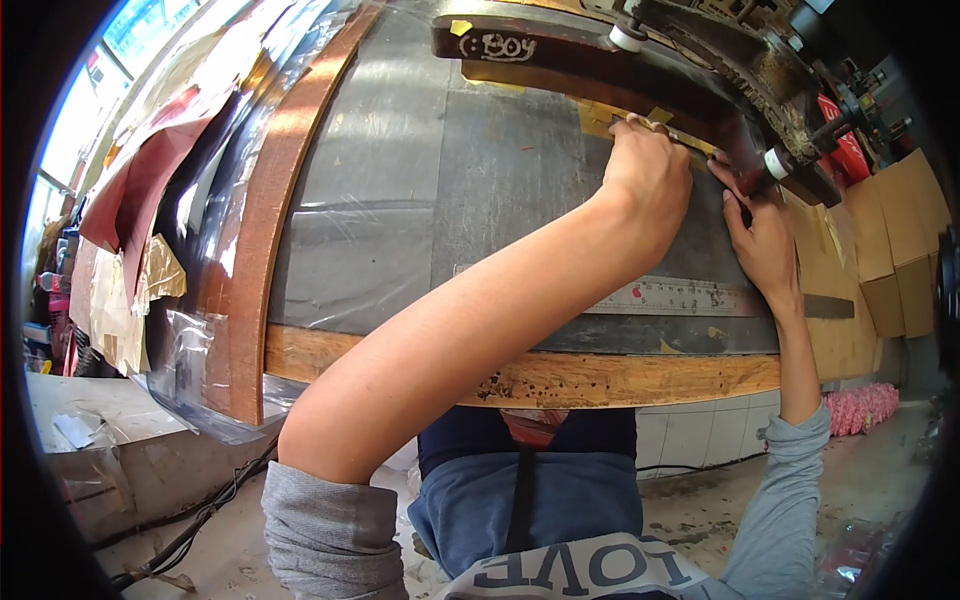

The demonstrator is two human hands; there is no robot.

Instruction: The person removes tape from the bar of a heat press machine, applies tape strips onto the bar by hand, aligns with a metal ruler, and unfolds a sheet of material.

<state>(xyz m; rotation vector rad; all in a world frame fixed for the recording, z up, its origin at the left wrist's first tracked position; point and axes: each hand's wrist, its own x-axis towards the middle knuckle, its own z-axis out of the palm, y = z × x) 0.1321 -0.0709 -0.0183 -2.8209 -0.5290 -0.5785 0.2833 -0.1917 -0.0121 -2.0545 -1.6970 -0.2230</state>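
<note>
My left hand (648, 165) reaches across the dark worktop (380, 150) to the machine's long dark bar (570, 60). Its fingers are curled down and closed over a thin yellow strip (692, 139) that runs along the foot of the bar. The fingertips are partly hidden by the hand itself. To the right, my right hand (768, 240) has its index finger stretched toward the strip's right end, with the thumb held apart. Whether that finger touches the strip I cannot tell. A steel ruler (680, 297) lies flat on the worktop, below my left wrist.
A wooden edge (640, 378) borders the worktop's near side, and a brown strip (285, 200) its left. Sheets of paper and plastic (150, 190) hang at the far left. Machine arms with white knobs (777, 163) overhang the right hand. Cardboard (897, 240) stands at the right.
</note>
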